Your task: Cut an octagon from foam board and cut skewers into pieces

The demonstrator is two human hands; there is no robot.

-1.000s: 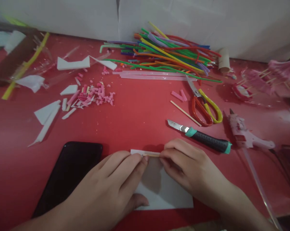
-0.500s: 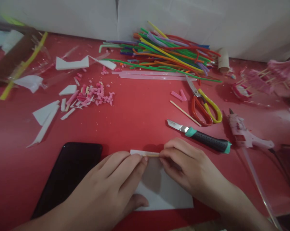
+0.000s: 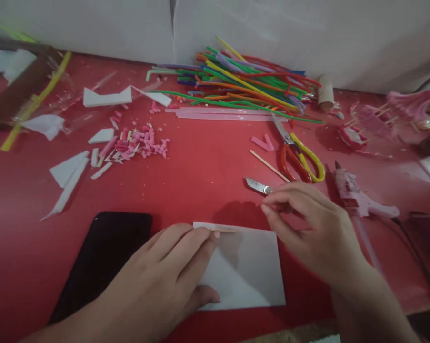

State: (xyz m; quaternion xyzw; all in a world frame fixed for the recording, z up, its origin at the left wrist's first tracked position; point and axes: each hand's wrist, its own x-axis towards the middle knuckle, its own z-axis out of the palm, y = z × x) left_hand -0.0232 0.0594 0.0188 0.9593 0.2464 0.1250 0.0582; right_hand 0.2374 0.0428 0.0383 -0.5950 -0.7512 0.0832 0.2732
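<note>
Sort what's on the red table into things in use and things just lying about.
In use: left hand pressing thin stick onto white sheet; right hand over utility knife.

Lying about: phone, scissors, glue gun, straws, pink scraps.

white sheet (image 3: pixel 248 271) | flat on the red table (rectangular) | thin wooden stick (image 3: pixel 224 230) lying along its top edge
</note>
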